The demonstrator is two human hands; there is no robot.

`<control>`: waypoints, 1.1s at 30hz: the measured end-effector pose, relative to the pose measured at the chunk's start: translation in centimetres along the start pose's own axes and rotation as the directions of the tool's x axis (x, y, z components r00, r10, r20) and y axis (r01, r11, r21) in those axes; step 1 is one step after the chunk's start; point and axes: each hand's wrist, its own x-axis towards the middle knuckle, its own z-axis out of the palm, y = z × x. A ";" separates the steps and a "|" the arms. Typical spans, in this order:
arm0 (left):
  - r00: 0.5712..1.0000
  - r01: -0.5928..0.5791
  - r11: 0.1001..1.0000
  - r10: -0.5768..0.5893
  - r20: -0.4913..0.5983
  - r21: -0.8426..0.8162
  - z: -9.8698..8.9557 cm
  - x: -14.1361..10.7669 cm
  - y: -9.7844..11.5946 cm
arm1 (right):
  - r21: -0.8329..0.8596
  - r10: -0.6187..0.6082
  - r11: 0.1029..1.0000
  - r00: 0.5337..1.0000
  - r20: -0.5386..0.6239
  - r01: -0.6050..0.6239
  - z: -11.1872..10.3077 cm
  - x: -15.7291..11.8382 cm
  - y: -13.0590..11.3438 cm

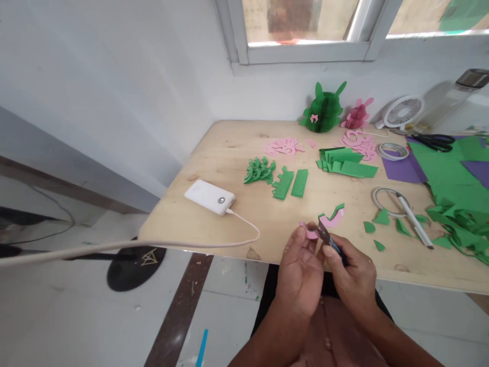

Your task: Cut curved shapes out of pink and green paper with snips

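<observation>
Low over the table's front edge, my left hand (301,270) pinches a small curved piece of pink paper (311,234). My right hand (353,272) is closed around a pair of scissors (329,238) with dark blades and a blue-and-black handle. The blades meet the paper beside my left fingertips. Just beyond the blades lies a curved pink and green paper piece (333,216); whether it is still joined to the held piece I cannot tell. My right fingers partly hide the scissor handles.
Green cut shapes (260,170), folded green strips (347,162) and pink cutouts (284,146) lie farther back. A white power bank (210,197) with a cable sits left. Right are a pen (414,221), tape rolls, green scraps (464,229) and black scissors (433,142). Paper figures (324,111) stand behind.
</observation>
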 end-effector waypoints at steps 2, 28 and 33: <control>1.000 -0.027 0.999 0.027 0.001 0.027 -0.2 0.1 0.0 | 0.039 0.062 0.997 0.998 -0.012 -0.062 -0.3 -0.1 0.3; 0.961 -0.246 0.902 0.274 -0.029 0.354 -0.9 1.0 -1.2 | 0.360 0.373 0.862 0.928 0.028 -0.357 1.1 1.5 0.7; 0.953 -0.241 0.838 0.300 -0.044 0.490 -0.7 1.2 -0.7 | 0.378 0.380 0.848 0.923 0.058 -0.373 0.9 1.9 1.1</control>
